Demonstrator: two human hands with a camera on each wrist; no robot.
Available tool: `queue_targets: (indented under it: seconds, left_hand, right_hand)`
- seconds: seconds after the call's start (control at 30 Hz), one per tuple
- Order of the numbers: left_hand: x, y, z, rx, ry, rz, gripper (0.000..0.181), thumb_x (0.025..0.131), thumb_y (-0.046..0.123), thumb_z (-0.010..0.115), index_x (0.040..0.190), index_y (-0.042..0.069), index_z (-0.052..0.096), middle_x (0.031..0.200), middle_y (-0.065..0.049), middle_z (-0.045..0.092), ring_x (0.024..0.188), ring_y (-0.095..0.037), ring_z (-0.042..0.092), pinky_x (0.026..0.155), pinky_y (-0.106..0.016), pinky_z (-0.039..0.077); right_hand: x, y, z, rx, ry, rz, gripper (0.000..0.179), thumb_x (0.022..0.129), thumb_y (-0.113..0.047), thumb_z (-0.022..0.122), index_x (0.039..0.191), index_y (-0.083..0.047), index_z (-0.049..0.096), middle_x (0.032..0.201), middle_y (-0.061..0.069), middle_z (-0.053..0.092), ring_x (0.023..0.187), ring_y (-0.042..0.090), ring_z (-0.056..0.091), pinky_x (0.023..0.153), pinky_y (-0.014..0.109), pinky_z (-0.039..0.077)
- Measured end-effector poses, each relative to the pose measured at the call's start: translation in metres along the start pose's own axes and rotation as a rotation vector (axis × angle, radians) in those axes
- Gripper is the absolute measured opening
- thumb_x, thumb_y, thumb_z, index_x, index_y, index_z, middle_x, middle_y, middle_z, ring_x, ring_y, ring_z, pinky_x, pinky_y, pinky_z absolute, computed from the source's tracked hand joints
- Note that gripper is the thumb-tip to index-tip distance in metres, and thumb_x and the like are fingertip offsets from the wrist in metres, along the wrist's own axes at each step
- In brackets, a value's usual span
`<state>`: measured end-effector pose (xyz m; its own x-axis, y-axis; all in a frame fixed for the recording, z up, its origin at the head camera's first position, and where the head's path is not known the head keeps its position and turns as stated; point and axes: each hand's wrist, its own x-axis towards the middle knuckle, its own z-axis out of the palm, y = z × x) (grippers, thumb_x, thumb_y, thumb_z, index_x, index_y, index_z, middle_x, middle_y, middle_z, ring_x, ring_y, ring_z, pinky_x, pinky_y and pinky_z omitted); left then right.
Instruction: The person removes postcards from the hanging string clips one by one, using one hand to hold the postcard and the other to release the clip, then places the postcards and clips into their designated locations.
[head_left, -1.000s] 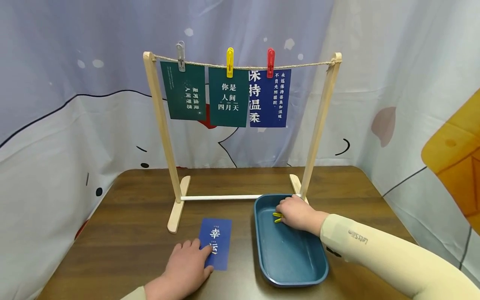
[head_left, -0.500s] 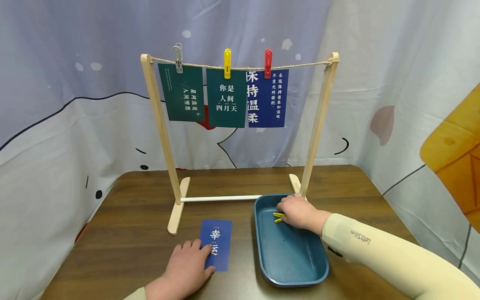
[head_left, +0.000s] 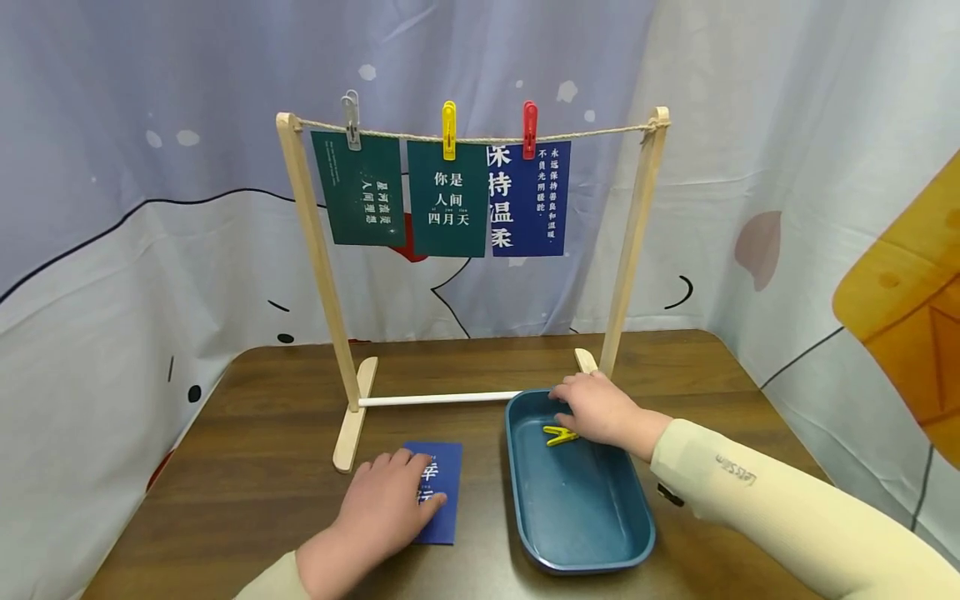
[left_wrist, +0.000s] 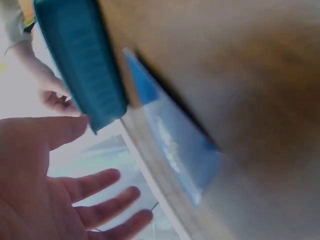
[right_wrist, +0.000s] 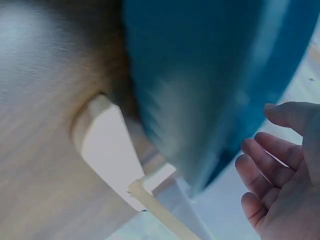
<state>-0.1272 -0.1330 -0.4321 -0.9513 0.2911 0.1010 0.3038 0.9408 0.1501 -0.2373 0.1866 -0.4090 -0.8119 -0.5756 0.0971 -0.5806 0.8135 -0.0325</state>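
Note:
My left hand hovers over a blue card with white characters, which lies on the table. In the left wrist view its fingers are spread and apart from the card. Over the far end of a dark blue tray is my right hand, fingers loosely bent. A yellow clothespin lies in the tray beside that hand's thumb, partly hidden by the hand. The right wrist view shows nothing between the right hand's fingers.
Behind stands a wooden rack with a twine line. Grey, yellow and red clothespins hold two green cards and a blue card on it. The tray's far end is close to the rack's right foot.
My left hand has moved forward and right, further over the card. The right hand has shifted slightly away from the yellow clothespin, and more of it shows. The head view has shifted a little.

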Motion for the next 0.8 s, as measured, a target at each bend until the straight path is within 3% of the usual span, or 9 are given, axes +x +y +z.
queue_targets:
  seconds: [0.2,0.4,0.63,0.8]
  left_hand:
    - [0.026,0.008,-0.014,-0.315,0.03,-0.091,0.048,0.091,0.053,0.065,0.123,0.017,0.064,0.121,0.0,0.065,0.112,-0.024,0.061,0.093,-0.049,0.047]
    - [0.056,0.016,-0.027,-0.713,0.081,-0.18,0.046,0.094,0.054,0.061,0.127,0.021,0.059,0.12,0.006,0.063,0.111,-0.018,0.06,0.089,-0.044,0.049]
    - [0.1,0.027,-0.034,-1.019,0.184,-0.19,0.035,0.098,0.037,0.062,0.125,0.013,0.06,0.116,-0.002,0.066,0.108,-0.021,0.062,0.09,-0.043,0.049]
    - [0.129,0.036,-0.042,-1.214,0.207,-0.177,0.033,0.099,0.034,0.062,0.125,0.014,0.061,0.112,-0.003,0.068,0.107,-0.025,0.063,0.087,-0.042,0.049]
  right_hand:
    - [0.003,-0.004,-0.03,0.064,0.138,-0.012,0.029,0.091,-0.025,0.072,0.114,-0.009,0.071,0.107,0.005,0.07,0.1,0.022,0.064,0.085,0.044,0.043]
    - [0.015,-0.003,-0.075,0.151,0.298,0.002,0.026,0.093,-0.022,0.067,0.115,-0.007,0.07,0.107,0.006,0.07,0.102,0.025,0.062,0.095,0.05,0.041]
    - [0.035,0.01,-0.134,0.217,0.507,0.023,0.027,0.096,-0.018,0.062,0.118,-0.004,0.068,0.109,0.01,0.069,0.099,0.027,0.06,0.094,0.05,0.039]
    - [0.046,0.016,-0.175,0.173,0.634,0.002,0.028,0.097,-0.018,0.06,0.12,-0.004,0.067,0.105,0.011,0.068,0.1,0.029,0.058,0.093,0.049,0.039]
